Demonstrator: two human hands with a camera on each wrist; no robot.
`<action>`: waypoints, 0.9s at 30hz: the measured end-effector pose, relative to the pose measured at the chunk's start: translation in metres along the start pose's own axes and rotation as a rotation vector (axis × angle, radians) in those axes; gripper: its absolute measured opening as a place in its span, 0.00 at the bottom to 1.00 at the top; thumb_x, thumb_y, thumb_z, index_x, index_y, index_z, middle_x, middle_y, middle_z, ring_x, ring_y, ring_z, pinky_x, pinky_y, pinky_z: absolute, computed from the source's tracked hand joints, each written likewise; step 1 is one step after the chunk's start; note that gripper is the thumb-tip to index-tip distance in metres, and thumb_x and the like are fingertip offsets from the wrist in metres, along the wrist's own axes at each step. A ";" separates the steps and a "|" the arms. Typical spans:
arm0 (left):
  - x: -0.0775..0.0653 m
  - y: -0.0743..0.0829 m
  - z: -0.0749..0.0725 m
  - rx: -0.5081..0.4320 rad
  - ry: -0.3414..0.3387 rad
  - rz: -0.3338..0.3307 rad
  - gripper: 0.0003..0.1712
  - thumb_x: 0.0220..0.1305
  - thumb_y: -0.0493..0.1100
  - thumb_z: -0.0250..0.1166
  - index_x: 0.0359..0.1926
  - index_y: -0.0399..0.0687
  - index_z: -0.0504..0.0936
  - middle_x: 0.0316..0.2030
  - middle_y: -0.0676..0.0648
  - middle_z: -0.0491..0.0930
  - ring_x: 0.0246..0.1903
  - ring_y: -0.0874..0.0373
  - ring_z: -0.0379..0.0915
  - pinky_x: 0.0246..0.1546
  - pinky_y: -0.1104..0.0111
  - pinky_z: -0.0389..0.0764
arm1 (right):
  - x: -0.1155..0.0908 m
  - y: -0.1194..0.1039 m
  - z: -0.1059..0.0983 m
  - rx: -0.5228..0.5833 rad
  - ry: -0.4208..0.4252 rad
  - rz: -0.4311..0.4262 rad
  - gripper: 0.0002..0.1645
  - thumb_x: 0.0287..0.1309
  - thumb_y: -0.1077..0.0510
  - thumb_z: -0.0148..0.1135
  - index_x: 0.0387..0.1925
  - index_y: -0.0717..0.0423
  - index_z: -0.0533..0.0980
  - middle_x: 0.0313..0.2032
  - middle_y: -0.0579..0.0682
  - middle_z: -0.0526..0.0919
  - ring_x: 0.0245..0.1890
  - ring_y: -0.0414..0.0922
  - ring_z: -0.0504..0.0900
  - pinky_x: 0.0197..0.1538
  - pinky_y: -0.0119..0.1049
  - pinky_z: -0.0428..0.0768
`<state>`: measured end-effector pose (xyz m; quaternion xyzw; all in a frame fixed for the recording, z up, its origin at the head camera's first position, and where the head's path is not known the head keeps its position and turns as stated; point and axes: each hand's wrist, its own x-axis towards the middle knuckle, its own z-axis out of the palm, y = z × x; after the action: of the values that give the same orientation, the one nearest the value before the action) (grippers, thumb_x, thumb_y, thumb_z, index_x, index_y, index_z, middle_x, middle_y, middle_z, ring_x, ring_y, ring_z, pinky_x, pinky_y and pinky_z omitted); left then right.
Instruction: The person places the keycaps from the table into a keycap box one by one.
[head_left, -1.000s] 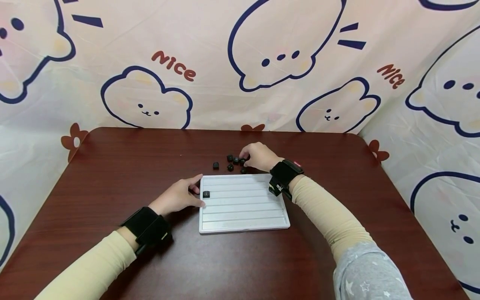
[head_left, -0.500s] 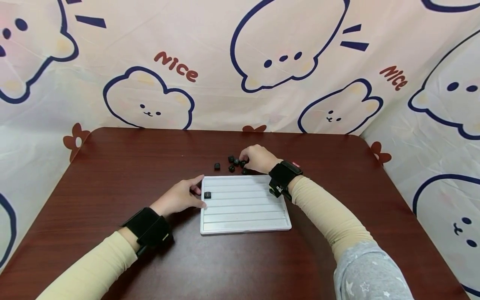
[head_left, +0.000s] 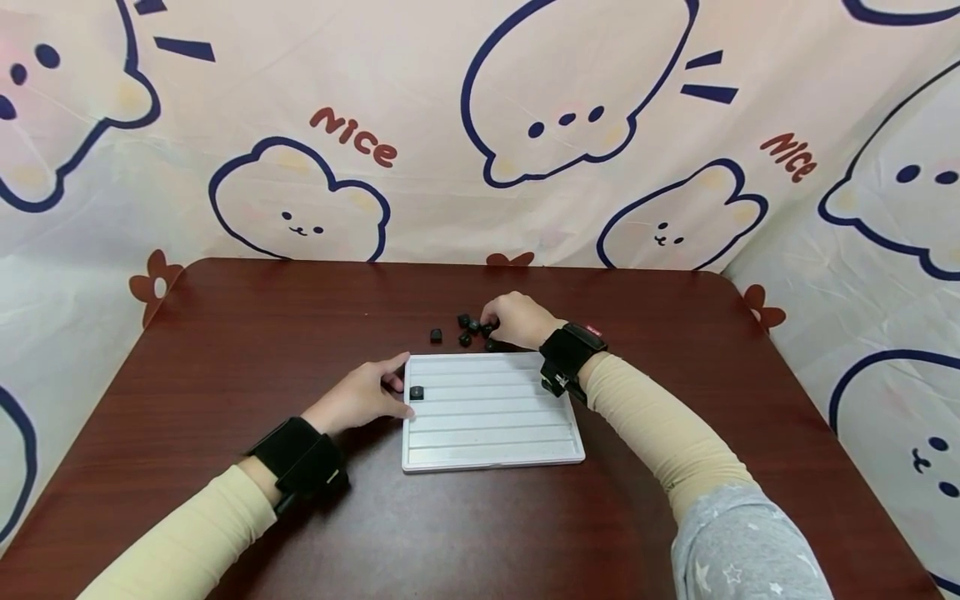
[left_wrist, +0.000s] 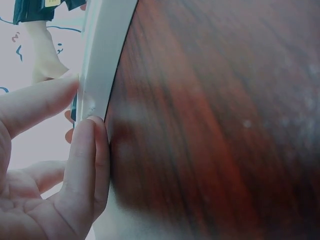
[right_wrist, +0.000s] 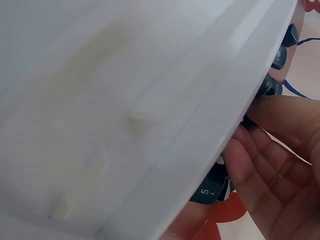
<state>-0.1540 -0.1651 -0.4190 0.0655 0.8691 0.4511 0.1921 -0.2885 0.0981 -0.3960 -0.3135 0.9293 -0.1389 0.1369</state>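
A white ridged tray (head_left: 491, 425) lies on the table, with one black keycap (head_left: 417, 392) near its left edge. My left hand (head_left: 363, 396) rests against the tray's left side, thumb and fingers spread along the edge. Beyond the tray's far edge, my right hand (head_left: 521, 321) has its thumb and fingertips bent around a dark keycap (right_wrist: 248, 122), which they mostly hide. Close by sits a loose group of black keycaps (head_left: 465, 340). One keycap (right_wrist: 212, 186) near the fingers shows a white 5 in the right wrist view, and another keycap (right_wrist: 280, 57) shows a 6.
A dark red-brown wooden table (head_left: 315, 308) carries everything. Another keycap (head_left: 437, 336) stands a little left of the group. A pale curtain (head_left: 435, 208) with cartoon prints hangs behind the table and at both sides.
The head view has shifted slightly. Both hands, the tray and the keycaps keep nearly the same places, with the right hand still among the keycaps.
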 end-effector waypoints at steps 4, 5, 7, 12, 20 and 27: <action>-0.001 -0.001 0.000 -0.011 0.003 -0.002 0.54 0.56 0.35 0.78 0.78 0.36 0.58 0.41 0.42 0.75 0.39 0.51 0.71 0.32 0.66 0.70 | -0.001 0.000 -0.001 -0.001 -0.003 0.005 0.15 0.64 0.67 0.67 0.52 0.60 0.84 0.50 0.57 0.85 0.52 0.53 0.82 0.54 0.46 0.79; -0.001 -0.001 0.000 -0.014 0.007 -0.006 0.54 0.56 0.35 0.78 0.78 0.36 0.58 0.41 0.42 0.75 0.39 0.51 0.71 0.32 0.66 0.70 | -0.001 0.000 -0.001 -0.001 -0.001 0.003 0.14 0.64 0.67 0.67 0.52 0.60 0.84 0.50 0.57 0.85 0.52 0.53 0.82 0.54 0.46 0.79; -0.001 -0.001 0.000 -0.019 0.007 -0.004 0.54 0.56 0.35 0.78 0.78 0.35 0.58 0.41 0.41 0.75 0.38 0.52 0.71 0.32 0.66 0.70 | -0.001 0.000 -0.001 0.003 0.004 0.003 0.14 0.64 0.66 0.68 0.51 0.59 0.84 0.49 0.56 0.85 0.51 0.53 0.82 0.54 0.47 0.79; -0.002 -0.002 0.001 -0.026 0.008 -0.006 0.54 0.56 0.34 0.78 0.78 0.35 0.58 0.40 0.42 0.74 0.35 0.53 0.70 0.30 0.67 0.69 | -0.004 0.002 0.000 0.012 0.009 -0.004 0.14 0.64 0.65 0.69 0.51 0.57 0.84 0.49 0.54 0.86 0.50 0.52 0.82 0.54 0.46 0.79; -0.001 -0.004 0.002 -0.025 0.007 0.020 0.54 0.55 0.34 0.78 0.78 0.34 0.58 0.39 0.42 0.74 0.37 0.52 0.70 0.32 0.65 0.70 | -0.011 0.003 -0.002 0.020 0.039 -0.026 0.16 0.64 0.62 0.70 0.53 0.58 0.84 0.49 0.55 0.86 0.51 0.52 0.82 0.54 0.46 0.79; -0.001 -0.002 0.001 -0.035 0.008 0.020 0.54 0.55 0.34 0.78 0.78 0.34 0.58 0.40 0.42 0.74 0.37 0.52 0.70 0.31 0.65 0.69 | -0.016 0.009 -0.001 0.035 0.069 -0.054 0.17 0.64 0.61 0.70 0.54 0.58 0.84 0.49 0.55 0.86 0.49 0.50 0.84 0.53 0.44 0.80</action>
<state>-0.1523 -0.1658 -0.4206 0.0690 0.8611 0.4683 0.1854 -0.2813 0.1151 -0.3953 -0.3312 0.9221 -0.1692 0.1066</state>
